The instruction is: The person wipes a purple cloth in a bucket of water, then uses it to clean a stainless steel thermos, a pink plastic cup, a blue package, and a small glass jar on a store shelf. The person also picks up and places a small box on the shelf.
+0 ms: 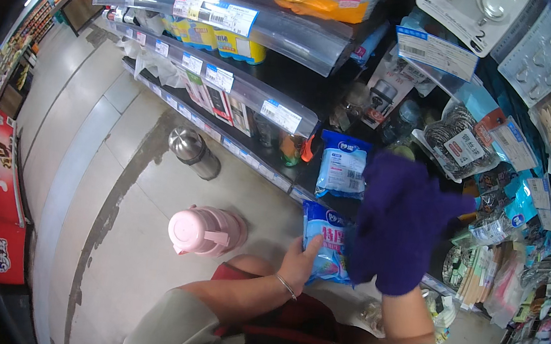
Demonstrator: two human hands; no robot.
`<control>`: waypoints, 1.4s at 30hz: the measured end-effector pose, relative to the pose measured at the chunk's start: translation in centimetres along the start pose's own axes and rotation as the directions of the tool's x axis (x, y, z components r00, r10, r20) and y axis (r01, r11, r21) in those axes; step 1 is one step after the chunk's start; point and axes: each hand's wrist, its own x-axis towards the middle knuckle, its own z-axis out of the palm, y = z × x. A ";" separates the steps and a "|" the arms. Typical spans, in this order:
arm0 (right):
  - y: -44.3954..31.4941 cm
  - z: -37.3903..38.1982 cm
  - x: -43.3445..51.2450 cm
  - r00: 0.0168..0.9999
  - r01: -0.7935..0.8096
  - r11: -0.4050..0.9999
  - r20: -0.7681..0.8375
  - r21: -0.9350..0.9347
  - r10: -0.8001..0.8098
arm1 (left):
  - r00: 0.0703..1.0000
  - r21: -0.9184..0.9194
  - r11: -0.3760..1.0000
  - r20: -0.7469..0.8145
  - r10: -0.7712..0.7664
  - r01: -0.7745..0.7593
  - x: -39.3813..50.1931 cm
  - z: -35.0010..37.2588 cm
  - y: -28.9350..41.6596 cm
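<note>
My left hand (300,264) grips a blue and pink plastic packet (330,248), with the thumb lying across its printed front. A purple cloth (396,225) drapes over my right hand and hides its fingers; only the wrist and forearm show below it. The cloth hangs beside the held packet, in front of the lower shelf. Just beyond, a similar blue packet (342,166) with a printed label stands on the bottom black shelf (308,175).
A pink thermos jug (206,231) and a steel vacuum flask (194,153) stand on the tiled floor (139,218) to the left. Shelves with price strips (262,105) run along the front. Packs of steel wool scourers (455,138) and other hanging goods crowd the right.
</note>
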 end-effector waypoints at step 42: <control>2.0 9.1 20.9 0.783 -0.504 0.853 0.345 -0.135 0.517 | 0.917 -0.002 1.000 0.398 -0.005 0.006 1.8 -0.1 -0.3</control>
